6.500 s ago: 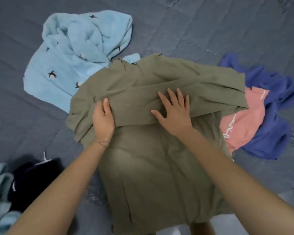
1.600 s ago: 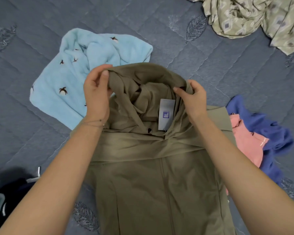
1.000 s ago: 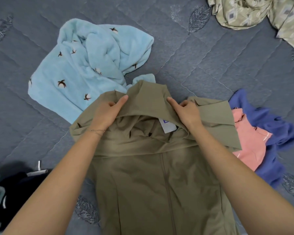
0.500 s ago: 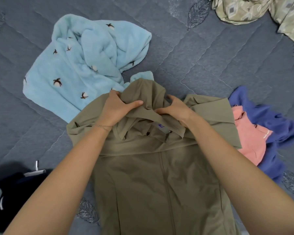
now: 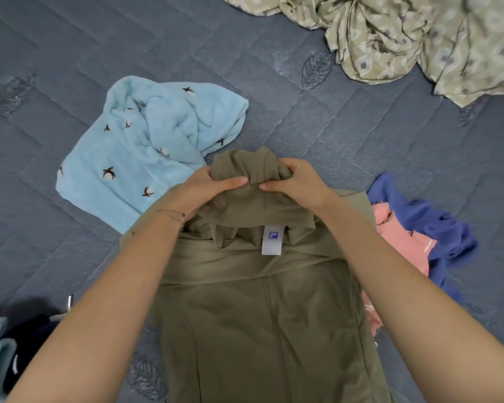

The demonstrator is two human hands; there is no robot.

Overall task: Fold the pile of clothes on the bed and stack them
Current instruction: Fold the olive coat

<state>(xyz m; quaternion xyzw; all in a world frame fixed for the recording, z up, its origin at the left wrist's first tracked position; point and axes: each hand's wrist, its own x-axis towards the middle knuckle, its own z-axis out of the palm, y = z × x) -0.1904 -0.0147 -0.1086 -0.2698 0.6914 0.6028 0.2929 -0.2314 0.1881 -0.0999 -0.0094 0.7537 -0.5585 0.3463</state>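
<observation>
Olive jacket [image 5: 262, 315] hood bunched between left hand [image 5: 213, 184] and right hand [image 5: 294, 181]

Bare quilt [image 5: 317, 135] lies open beyond the olive jacket [image 5: 245, 315] and along the far left, while the light blue fleece [image 5: 146, 158] crowds its left, the pink top [image 5: 402, 239] and blue garment [image 5: 442, 228] its right, and a patterned sheet [image 5: 419, 45] fills the far-right corner.

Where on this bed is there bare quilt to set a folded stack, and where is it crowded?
Bare quilt lies far left beyond the light blue fleece, and centrally between that fleece, the patterned cloth and the olive jacket. Crowded: pink top and blue garment against the jacket's right; dark clothes near left.
</observation>
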